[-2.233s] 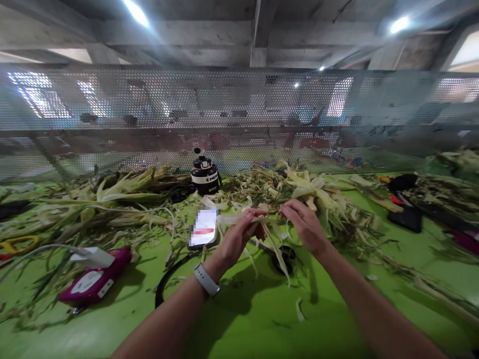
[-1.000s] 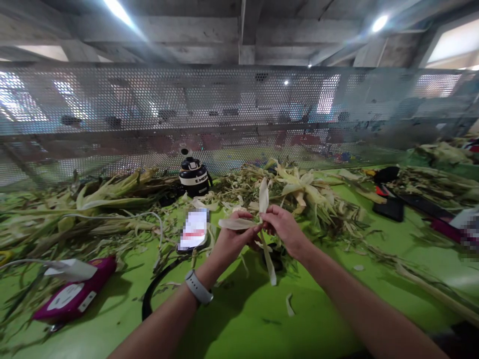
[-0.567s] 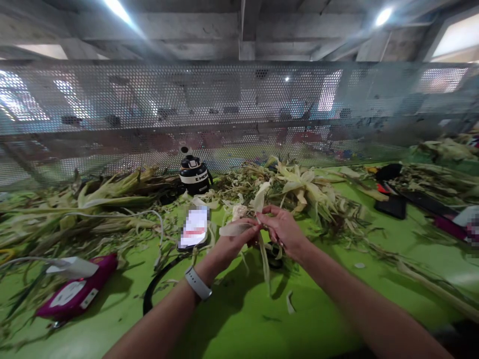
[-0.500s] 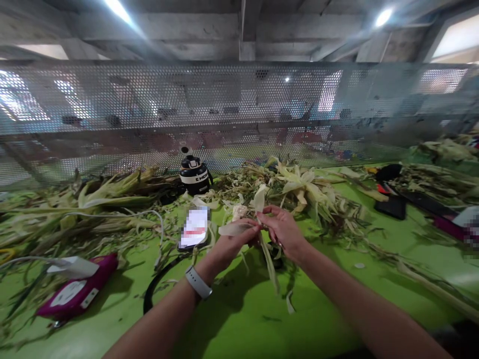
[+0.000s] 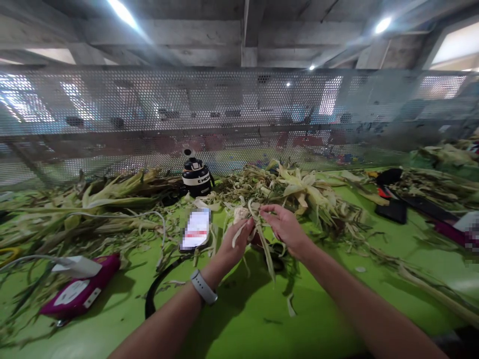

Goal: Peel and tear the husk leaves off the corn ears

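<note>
My left hand (image 5: pixel 235 242), with a grey-banded watch (image 5: pixel 204 287) on its wrist, is closed around a bundle of pale corn husk strips (image 5: pixel 266 252). A cream, knobbly woven-looking piece (image 5: pixel 240 214) shows just above its fingers. Several strip ends hang down below the hand, and short curled ones stick up. To the right of the bundle is my right hand (image 5: pixel 282 227), its fingers stretched and apart, with the fingertips close to the upper strips. Whether they touch a strip is unclear. Beneath the hands a dark object (image 5: pixel 277 258) is partly hidden.
Husk heaps lie behind the hands (image 5: pixel 307 187) and at left (image 5: pixel 123 192). A lit phone (image 5: pixel 195 229), a black-and-white bottle (image 5: pixel 197 178) and a magenta box (image 5: pixel 80 289) with a charger stand on the green table (image 5: pixel 239 324). A perforated metal screen (image 5: pixel 224 109) rises behind.
The strip held upright between the hands has dropped. My right hand's fingers have moved slightly apart from the bundle, and my left hand has turned, still gripping it.
</note>
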Tool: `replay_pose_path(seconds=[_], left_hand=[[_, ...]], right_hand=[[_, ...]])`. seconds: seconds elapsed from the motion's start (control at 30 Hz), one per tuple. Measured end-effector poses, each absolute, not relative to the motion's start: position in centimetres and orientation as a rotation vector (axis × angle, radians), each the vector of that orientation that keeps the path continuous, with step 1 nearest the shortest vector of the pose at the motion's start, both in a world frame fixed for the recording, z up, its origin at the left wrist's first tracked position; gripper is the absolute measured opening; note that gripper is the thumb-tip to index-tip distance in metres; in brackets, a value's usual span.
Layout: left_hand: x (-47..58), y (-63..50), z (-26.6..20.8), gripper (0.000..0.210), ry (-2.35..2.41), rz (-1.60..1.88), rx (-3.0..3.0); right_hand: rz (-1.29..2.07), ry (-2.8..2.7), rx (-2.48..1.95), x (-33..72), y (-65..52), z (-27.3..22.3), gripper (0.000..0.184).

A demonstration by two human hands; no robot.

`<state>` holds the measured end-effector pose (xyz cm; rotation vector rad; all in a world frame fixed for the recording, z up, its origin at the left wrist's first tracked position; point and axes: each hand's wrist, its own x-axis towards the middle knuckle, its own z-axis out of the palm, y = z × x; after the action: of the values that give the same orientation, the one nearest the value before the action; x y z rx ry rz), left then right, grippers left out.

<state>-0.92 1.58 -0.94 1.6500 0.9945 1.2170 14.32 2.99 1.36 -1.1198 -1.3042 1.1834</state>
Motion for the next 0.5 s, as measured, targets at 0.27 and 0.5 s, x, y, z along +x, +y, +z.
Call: replay_pose_path(seconds=[0.27, 0.5], left_hand=[[-0.8, 1.7, -1.7, 0.035, 1.094, 1.336, 1.649], [-1.0, 1.4, -0.2, 0.034, 1.063, 1.191, 1.724]], right_hand=[[1.115, -1.333, -1.168, 14.8, 3.0, 2.0, 0.028], [1.099, -1.389, -1.192, 14.8, 3.6, 1.1, 0.021]])
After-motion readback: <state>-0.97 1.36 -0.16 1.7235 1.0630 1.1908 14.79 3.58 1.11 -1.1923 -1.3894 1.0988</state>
